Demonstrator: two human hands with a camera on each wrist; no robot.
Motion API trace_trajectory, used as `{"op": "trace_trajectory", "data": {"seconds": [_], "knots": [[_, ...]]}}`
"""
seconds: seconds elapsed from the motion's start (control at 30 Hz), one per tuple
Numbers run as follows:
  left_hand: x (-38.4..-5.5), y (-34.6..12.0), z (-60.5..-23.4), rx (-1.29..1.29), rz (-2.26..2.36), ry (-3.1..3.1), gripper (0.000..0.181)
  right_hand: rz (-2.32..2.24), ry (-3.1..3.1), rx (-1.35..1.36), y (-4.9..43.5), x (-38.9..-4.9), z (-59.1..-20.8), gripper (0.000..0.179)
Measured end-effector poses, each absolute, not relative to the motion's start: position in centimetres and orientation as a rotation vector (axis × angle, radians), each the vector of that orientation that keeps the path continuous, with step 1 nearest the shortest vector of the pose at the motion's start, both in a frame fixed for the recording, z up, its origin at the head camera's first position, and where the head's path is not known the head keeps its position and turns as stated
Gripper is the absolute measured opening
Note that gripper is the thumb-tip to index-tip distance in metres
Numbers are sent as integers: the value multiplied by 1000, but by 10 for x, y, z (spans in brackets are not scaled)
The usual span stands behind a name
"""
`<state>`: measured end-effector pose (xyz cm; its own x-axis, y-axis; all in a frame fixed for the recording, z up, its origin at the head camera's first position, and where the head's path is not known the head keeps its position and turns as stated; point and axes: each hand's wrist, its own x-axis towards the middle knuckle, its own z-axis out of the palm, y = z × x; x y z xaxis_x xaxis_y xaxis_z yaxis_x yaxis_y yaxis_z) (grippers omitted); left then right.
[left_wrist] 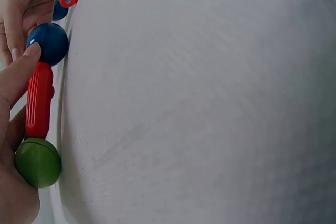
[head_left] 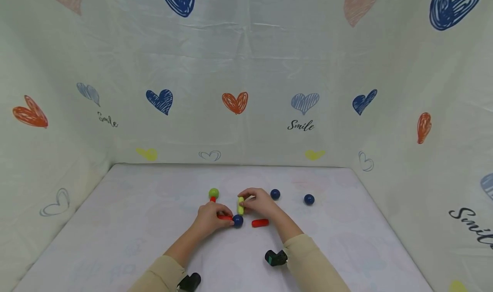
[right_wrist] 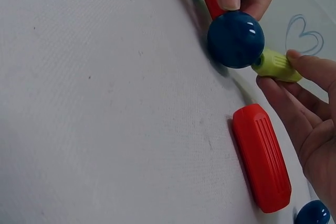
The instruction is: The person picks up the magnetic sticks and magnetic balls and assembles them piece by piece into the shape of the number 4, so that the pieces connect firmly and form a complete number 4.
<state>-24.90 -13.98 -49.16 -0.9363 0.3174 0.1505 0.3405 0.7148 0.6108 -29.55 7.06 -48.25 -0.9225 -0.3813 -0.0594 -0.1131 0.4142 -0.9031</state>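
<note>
My left hand (head_left: 212, 218) grips a red rod (left_wrist: 39, 100) joined to a blue ball (head_left: 238, 221), its thumb tip on the ball. At the rod's other end, close to the palm, is a green ball (left_wrist: 38, 163). Beyond this hand in the head view lies a light green ball (head_left: 213, 192) with a red stub below it; the hand hides where that leads. My right hand (head_left: 260, 202) pinches a yellow-green rod (right_wrist: 277, 66) between thumb and fingers. One end of that rod is at the blue ball; whether they touch is unclear.
A loose red rod (head_left: 260, 223) lies below the right hand. Two blue balls, one nearer (head_left: 275, 194) and one farther right (head_left: 309, 199), rest on the white table (head_left: 346, 240). A curtain (head_left: 262, 69) printed with hearts hangs behind.
</note>
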Motion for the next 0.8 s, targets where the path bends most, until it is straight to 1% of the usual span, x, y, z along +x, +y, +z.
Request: {"op": "trace_trajectory", "data": {"seconds": [0.23, 0.8], "knots": [[-247, -138, -493, -568, -981, -2859, 19, -1534, 2413, -434, 68, -294, -483, 24], [-246, -137, -493, -528, -973, -2867, 19, -1627, 2376, -362, 60, -295, -485, 24]]}}
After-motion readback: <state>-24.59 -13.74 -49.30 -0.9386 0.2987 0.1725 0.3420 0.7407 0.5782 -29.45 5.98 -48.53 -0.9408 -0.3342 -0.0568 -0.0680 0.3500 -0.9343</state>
